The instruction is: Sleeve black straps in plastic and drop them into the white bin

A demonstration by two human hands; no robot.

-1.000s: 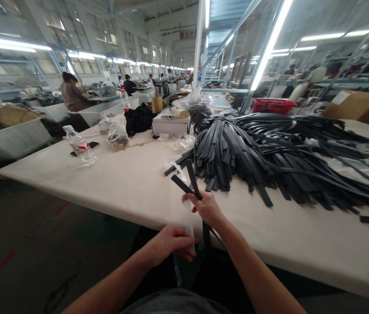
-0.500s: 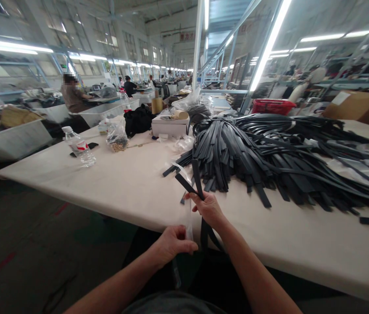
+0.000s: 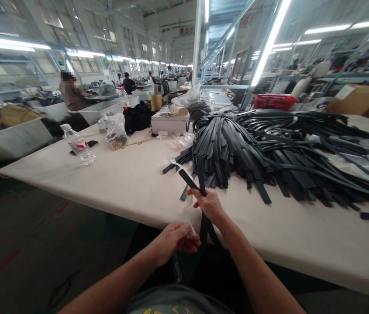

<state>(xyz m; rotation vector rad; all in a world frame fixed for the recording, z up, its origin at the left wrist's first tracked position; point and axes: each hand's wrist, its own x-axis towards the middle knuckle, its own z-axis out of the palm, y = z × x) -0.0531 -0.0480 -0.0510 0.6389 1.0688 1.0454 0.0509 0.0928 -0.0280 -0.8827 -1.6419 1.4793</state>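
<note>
My right hand point(image 3: 209, 205) is closed around black flat straps point(image 3: 188, 180), whose ends cross above my fingers while the rest hangs below the table edge. Lower and to the left, my left hand point(image 3: 180, 237) pinches a translucent, whitish plastic strip point(image 3: 188, 213). That strip runs up from my left fingers towards the right hand; whether it is joined to the straps I cannot tell. Just beyond my hands lies a large heap of similar black straps point(image 3: 223, 152), with loose ends pointing towards me.
A plastic bottle point(image 3: 78, 145) stands at the table's left, near a clear bag of small parts point(image 3: 116, 134). Behind are a black cloth bundle point(image 3: 138, 117), a white box point(image 3: 170, 124) and a red basket point(image 3: 275, 102). One person point(image 3: 72, 93) sits at the far left.
My left fingers have curled in more around the plastic strip. The right hand keeps its hold on the straps, which have turned slightly. The view has shifted a little.
</note>
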